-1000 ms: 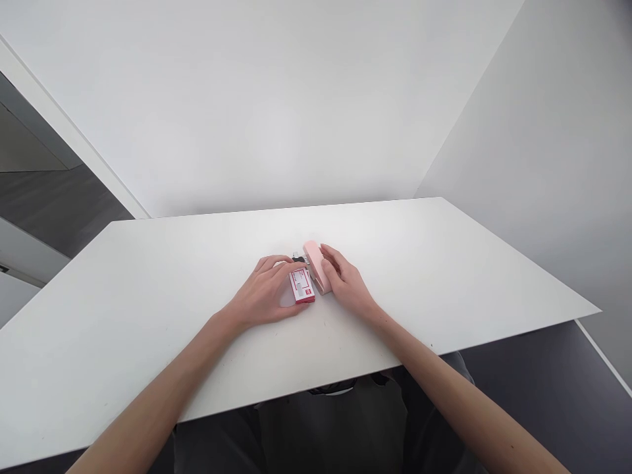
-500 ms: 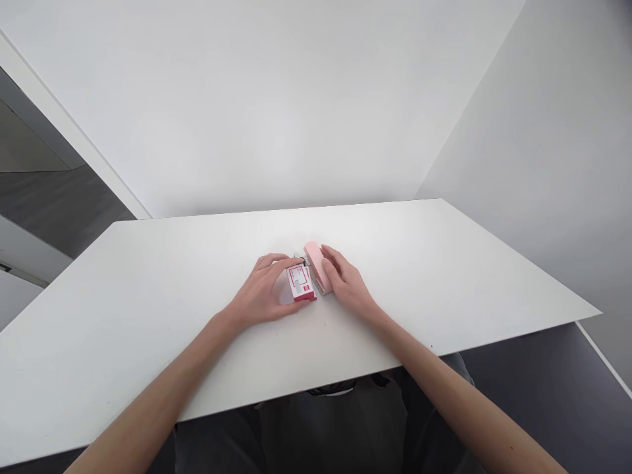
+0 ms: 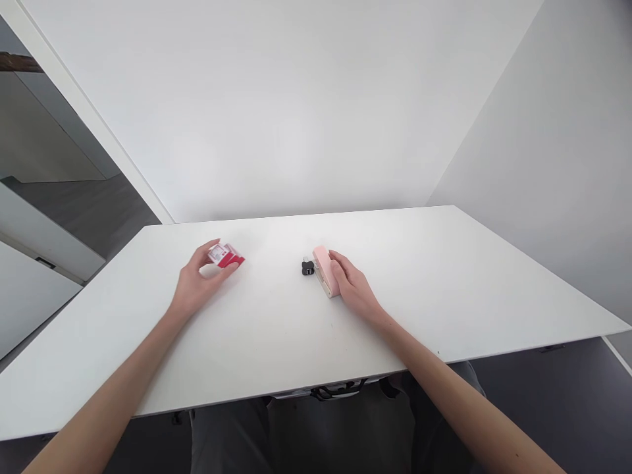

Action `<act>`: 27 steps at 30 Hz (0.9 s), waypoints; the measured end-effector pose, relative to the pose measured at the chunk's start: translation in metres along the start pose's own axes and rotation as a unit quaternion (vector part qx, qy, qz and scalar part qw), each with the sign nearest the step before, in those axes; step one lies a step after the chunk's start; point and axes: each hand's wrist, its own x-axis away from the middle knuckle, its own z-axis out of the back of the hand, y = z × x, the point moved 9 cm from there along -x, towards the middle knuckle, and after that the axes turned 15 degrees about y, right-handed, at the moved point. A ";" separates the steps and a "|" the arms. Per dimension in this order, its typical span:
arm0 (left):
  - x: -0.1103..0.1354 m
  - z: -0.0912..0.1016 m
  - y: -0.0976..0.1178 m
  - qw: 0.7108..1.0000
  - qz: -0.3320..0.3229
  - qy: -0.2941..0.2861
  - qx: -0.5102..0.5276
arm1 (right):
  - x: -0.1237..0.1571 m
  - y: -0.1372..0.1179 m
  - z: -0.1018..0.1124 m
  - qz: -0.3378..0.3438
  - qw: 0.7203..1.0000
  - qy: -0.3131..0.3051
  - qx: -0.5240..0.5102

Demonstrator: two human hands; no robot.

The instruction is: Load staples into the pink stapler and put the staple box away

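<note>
At the left of the table, my left hand (image 3: 196,280) grips a small red-and-white box (image 3: 226,255) between thumb and fingers, tilted and slightly blurred. A pink stapler (image 3: 326,271) lies lengthwise near the middle, its jaw side facing left. My right hand (image 3: 353,286) is closed around the stapler's right side, thumb on top. Just left of the stapler's far half sits a small black object with a metal part (image 3: 307,267); its exact kind is hard to make out. Neither hand touches it.
The white table (image 3: 266,355) has its back edge near a white wall (image 3: 296,118). Another wall (image 3: 553,164) rises on the right. Below the front edge show my legs and a dark floor. An opening with grey floor (image 3: 93,204) lies beyond the left end.
My left hand has carried the red-and-white box leftward, away from the stapler. The black object, mostly covered before, now shows fully. My right hand remains on the stapler. The view has shifted slightly.
</note>
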 end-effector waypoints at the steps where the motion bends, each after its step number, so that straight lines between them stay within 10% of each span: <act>1: -0.001 0.012 -0.008 1.000 0.010 0.009 -0.006 | 0.001 0.000 0.000 -0.002 1.000 -0.002 0.001; 6: 0.001 0.047 -0.034 0.998 0.057 0.015 -0.032 | 0.003 -0.001 0.001 -0.004 1.000 -0.002 0.006; 27: 0.022 0.089 -0.051 0.987 0.044 -0.043 -0.149 | 0.004 -0.002 0.003 0.002 1.000 0.000 -0.002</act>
